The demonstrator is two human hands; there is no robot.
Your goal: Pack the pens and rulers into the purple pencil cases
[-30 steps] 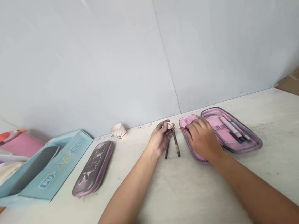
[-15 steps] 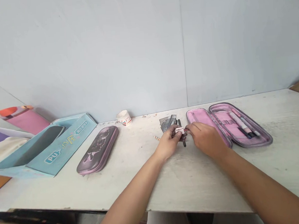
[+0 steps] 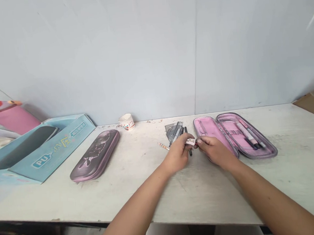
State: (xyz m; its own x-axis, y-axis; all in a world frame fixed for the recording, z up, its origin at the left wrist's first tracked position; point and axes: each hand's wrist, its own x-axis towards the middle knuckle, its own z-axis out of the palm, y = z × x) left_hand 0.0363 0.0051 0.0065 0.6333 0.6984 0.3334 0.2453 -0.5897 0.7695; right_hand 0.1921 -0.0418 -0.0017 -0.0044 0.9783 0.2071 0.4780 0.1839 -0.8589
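left hand (image 3: 177,156): narrow on white sharpener (image 3: 190,142) | right hand (image 3: 215,151): pinching pencil (image 3: 195,143) | grip unchanged since earlier

The right hand (image 3: 214,151) has moved off the open pink pencil case (image 3: 208,127) and now sits with its fingertips just beside a small white block (image 3: 190,142), which the left hand (image 3: 177,155) grips. Translucent grey rulers (image 3: 174,131) now lie beside the dark pens (image 3: 189,150), and a pencil end (image 3: 163,146) shows left of the left hand. The front edge of the tabletop (image 3: 72,219) has come into view.
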